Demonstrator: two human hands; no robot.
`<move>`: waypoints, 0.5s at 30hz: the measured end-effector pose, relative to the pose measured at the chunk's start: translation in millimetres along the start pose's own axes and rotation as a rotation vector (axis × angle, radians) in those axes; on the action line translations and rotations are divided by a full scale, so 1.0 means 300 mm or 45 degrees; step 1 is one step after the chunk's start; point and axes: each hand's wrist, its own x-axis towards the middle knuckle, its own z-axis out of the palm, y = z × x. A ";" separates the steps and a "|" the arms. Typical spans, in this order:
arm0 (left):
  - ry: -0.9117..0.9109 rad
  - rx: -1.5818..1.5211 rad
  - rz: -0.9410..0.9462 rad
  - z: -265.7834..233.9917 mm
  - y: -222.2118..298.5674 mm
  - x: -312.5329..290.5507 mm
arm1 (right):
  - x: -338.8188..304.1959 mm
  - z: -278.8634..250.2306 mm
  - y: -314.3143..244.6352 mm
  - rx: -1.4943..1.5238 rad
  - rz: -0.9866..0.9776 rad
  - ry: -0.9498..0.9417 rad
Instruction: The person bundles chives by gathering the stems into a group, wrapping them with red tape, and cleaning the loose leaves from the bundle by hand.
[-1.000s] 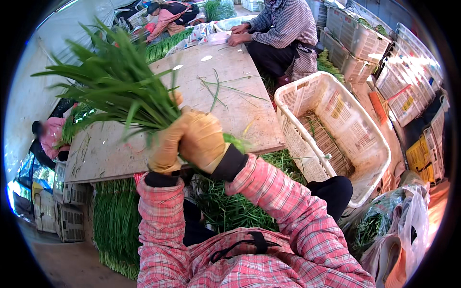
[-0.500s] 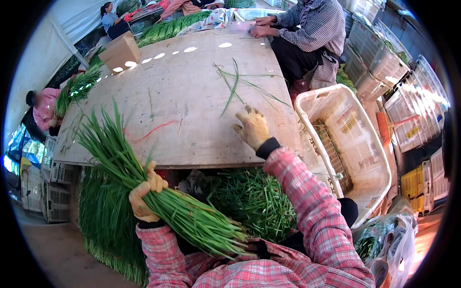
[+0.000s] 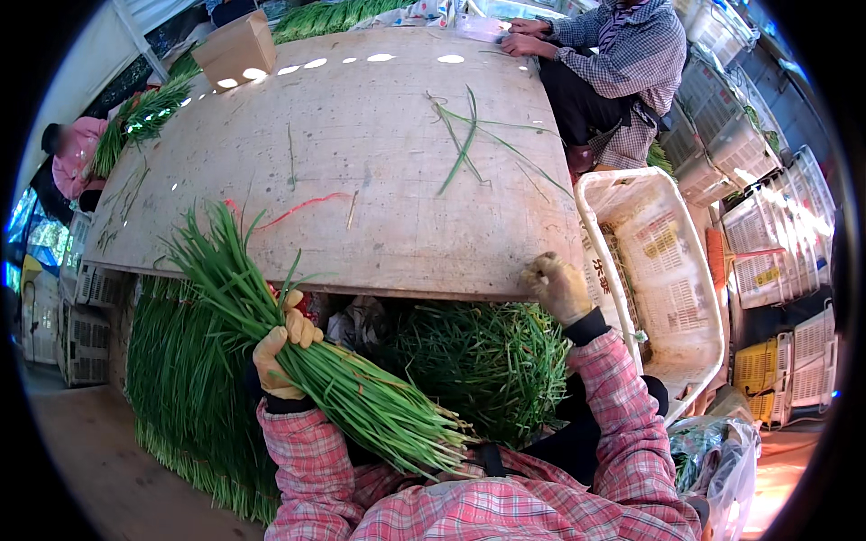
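My gloved left hand [image 3: 287,350] is closed around a thick bundle of garlic chives [image 3: 361,383]. The bundle slants across my front, its leafy tips over the table edge and its pale cut ends near my lap. At the near right edge of the wooden table [image 3: 388,207] is my gloved right hand [image 3: 557,287]. Its fingers are loosely bent and apart, with nothing visible in them. Below the edge, between my hands, lies a heap of loose chives [image 3: 478,370]. A few stray chive leaves [image 3: 471,135] lie farther back on the tabletop.
A white plastic crate [image 3: 663,270] stands right of the table. Bundled chives [image 3: 180,388] hang or stand at left, below the tabletop. A cardboard box [image 3: 236,52] sits at the far left. Co-workers sit at far right [image 3: 622,54] and left [image 3: 79,153]. Red string [image 3: 302,209] lies on the table.
My right hand has drawn back from the tabletop to its near right edge. My left hand still grips the chives, slightly shifted. The view has tilted down a little.
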 end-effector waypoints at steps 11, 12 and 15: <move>-0.035 -0.094 -0.090 -0.033 -0.045 0.043 | 0.519 0.227 -0.010 -0.320 0.127 0.209; -0.020 -0.068 -0.064 -0.030 -0.034 0.039 | 0.522 0.230 -0.010 -0.281 0.092 0.205; 0.034 -0.028 -0.030 -0.046 -0.025 0.021 | 0.388 0.169 -0.028 -0.066 -0.004 0.081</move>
